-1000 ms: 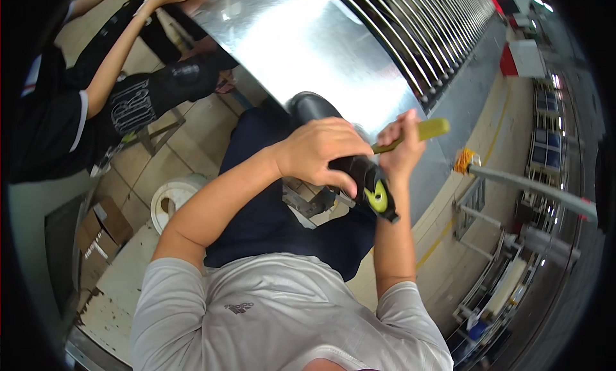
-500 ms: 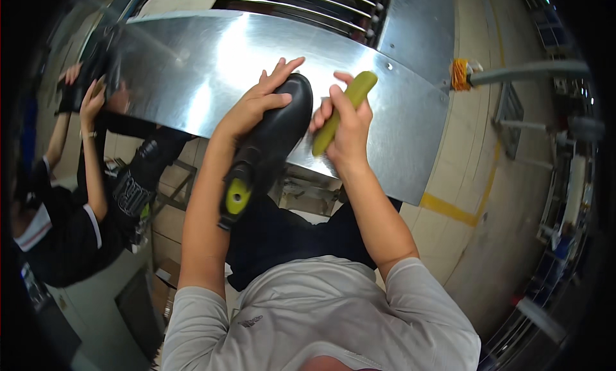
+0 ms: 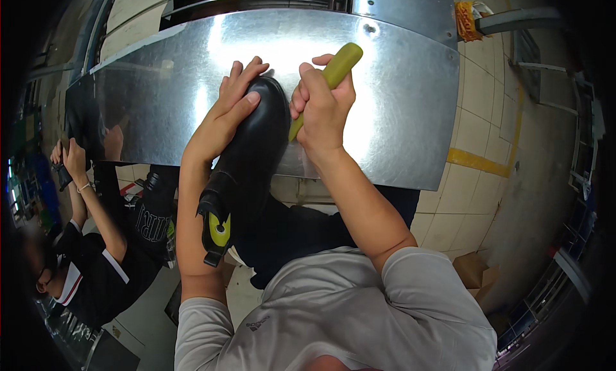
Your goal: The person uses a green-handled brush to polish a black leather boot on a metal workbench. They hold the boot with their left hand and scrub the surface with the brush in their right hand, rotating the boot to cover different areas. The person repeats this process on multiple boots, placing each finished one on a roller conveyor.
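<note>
Resting across the near edge of a shiny sheet-metal work surface (image 3: 398,114), a black leather ankle boot with a yellow heel tab (image 3: 247,172) lies with its toe toward the middle of the metal and its heel hanging over the near edge above the person's dark trousers. The left hand (image 3: 224,117) is spread over the toe and upper, fingers curved around the leather and pressing it down. The right hand (image 3: 321,108) is closed in a fist around an olive-green stick-shaped tool (image 3: 327,82), which stands tilted, its lower end touching the boot's right side near the sole and its upper end pointing toward the far right corner. At the left edge of the metal, a second person in a black shirt (image 3: 96,275) sits with raised hands (image 3: 67,159) holding something dark. Pale floor tiles with a yellow line (image 3: 478,162) lie to the right.
</note>
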